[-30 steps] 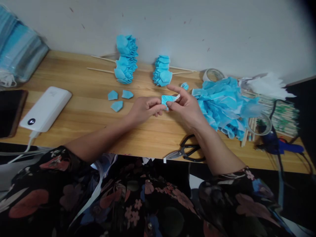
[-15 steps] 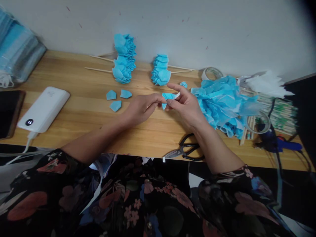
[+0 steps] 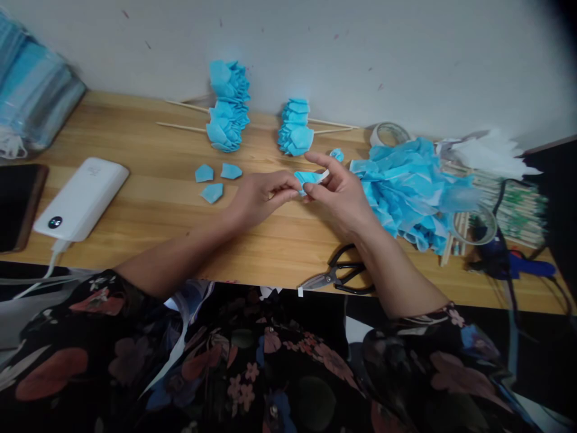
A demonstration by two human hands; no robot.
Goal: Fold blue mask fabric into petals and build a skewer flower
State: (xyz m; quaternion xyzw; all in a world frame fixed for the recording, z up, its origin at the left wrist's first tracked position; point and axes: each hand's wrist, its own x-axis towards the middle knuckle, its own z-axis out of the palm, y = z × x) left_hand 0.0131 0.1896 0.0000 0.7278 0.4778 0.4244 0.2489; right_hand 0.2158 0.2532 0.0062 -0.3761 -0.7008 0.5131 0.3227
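Between my two hands is a small piece of blue fabric (image 3: pixel 308 177) with a white strip at its right end. My left hand (image 3: pixel 265 195) pinches its left edge between thumb and fingers. My right hand (image 3: pixel 340 189) grips the other side with the thumb in front, index finger raised; the fingers behind are partly hidden. Three cut blue petals (image 3: pixel 211 192) lie left of my left hand. Beyond my hands rest blue fabric flowers (image 3: pixel 295 132) on sticks, with more blue flowers (image 3: pixel 228 108) to the left. A small blue rolled bud (image 3: pixel 336 154) sits past my right hand.
Black-handled scissors (image 3: pixel 336 276) lie at the table's front edge. On the right are a heap of blue fabric (image 3: pixel 401 186), tape rolls (image 3: pixel 390 133), sticks and a blue glue gun (image 3: pixel 529 264). A white power bank (image 3: pixel 83 198), phone (image 3: pixel 20 204) and packed masks (image 3: pixel 36 84) occupy the left.
The blue piece's lower pointed corner, which hung below my fingers, is now tucked up or folded between them. Both hands stay in nearly the same place.
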